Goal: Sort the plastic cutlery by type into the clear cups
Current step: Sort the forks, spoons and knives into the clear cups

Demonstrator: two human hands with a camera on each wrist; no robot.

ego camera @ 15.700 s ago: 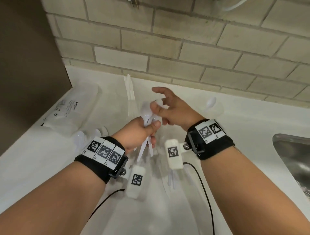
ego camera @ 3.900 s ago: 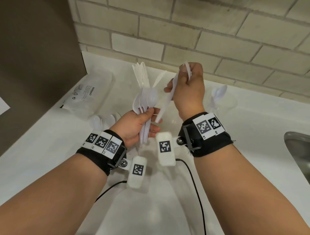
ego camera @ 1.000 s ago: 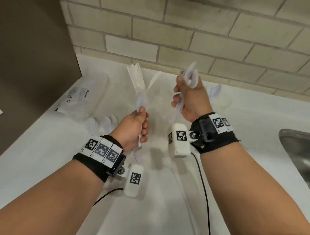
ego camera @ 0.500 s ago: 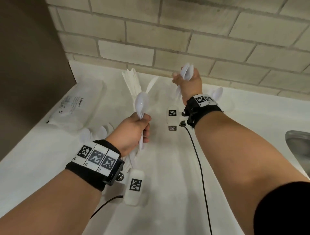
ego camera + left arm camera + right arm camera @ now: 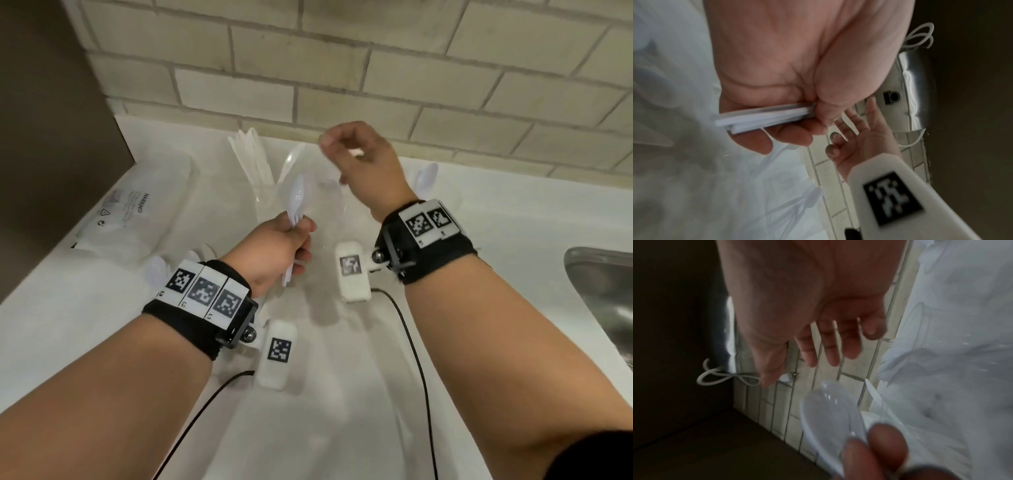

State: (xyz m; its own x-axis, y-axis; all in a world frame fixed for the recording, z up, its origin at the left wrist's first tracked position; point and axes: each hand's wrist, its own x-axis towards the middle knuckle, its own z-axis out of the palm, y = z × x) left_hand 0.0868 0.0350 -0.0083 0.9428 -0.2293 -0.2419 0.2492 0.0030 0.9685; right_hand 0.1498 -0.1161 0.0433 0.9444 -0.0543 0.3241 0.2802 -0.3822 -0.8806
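Leftmost, the bag point(image 5: 137, 219) lies flat with loose spoons point(image 5: 161, 270) beside it. Next, the knives point(image 5: 251, 157) stand in a cup point(image 5: 265, 198). Then the left hand point(image 5: 274, 253) grips a spoon bundle point(image 5: 297, 195); a loosened grip could let them slip. Rightward, the right hand point(image 5: 366, 168) hangs empty, fingers relaxed, near the light clear cups, which a careless reach might topple.
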